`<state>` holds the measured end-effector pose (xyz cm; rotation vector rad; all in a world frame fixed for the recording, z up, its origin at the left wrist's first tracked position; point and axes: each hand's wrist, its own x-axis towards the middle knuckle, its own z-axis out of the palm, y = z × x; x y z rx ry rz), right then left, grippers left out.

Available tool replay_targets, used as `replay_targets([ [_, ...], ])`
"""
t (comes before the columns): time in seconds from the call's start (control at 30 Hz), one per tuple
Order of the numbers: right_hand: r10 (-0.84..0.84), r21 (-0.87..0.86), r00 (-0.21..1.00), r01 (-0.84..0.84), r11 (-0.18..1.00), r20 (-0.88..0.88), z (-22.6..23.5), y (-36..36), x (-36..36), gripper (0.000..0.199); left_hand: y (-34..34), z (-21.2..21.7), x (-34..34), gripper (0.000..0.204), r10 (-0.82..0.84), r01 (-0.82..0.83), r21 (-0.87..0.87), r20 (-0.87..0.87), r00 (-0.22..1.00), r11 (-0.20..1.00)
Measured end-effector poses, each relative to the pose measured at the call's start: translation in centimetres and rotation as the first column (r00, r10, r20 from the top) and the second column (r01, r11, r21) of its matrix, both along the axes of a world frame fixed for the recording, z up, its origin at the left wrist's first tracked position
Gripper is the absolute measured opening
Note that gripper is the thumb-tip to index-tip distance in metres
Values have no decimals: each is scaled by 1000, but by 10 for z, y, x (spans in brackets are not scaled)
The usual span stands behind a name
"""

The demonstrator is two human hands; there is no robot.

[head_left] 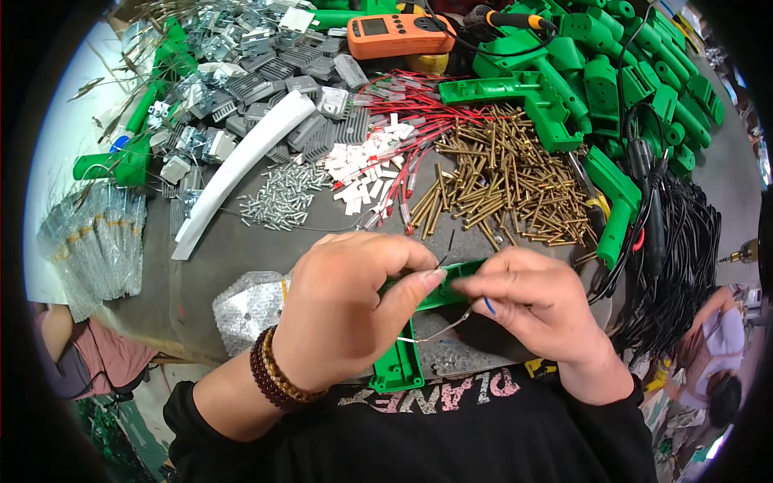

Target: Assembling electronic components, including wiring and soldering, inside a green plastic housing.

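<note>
Bare hands, two: left hand (354,306), right hand (531,302); green pistol-shaped shell (398,362) under them, one; orange multimeter (398,36), one; curved white strip (241,177), one; silver screws (282,196), dozens; brass-coloured screws (499,173), scores; grey finned blocks (352,71), dozens; small white plastic pieces (366,173), dozens; heaped green housings (604,76), over a dozen, overlaps hiding the exact tally.

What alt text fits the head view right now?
The left hand pinches a thin dark wire, the right hand close beside it, above a green plastic housing. Beyond lie piles of silver screws, brass-coloured rods and green casings.
</note>
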<state>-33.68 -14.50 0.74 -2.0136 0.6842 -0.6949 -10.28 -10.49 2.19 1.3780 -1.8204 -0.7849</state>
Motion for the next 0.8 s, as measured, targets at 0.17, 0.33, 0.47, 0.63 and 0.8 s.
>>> replay_targets([
  [0.17,-210,255,977,196,947,27,6,10,18,15,4,-8,-2,10,-24,21,-35,-82,996,999],
  [0.33,-204,54,976,200,978,71,0,9,24,12,4,-14,-1,13,-40,20,-126,-156,987,992],
  [0.47,-281,314,956,242,918,87,-4,14,26,9,5,-15,1,15,-61,47,-173,-76,995,984],
  [0.63,-307,266,933,252,931,190,-6,14,28,19,4,-12,-2,15,-76,68,-209,-29,997,976],
  [0.8,-337,249,929,293,923,156,-8,16,24,33,-1,-9,-6,9,-70,90,-288,77,995,954],
])
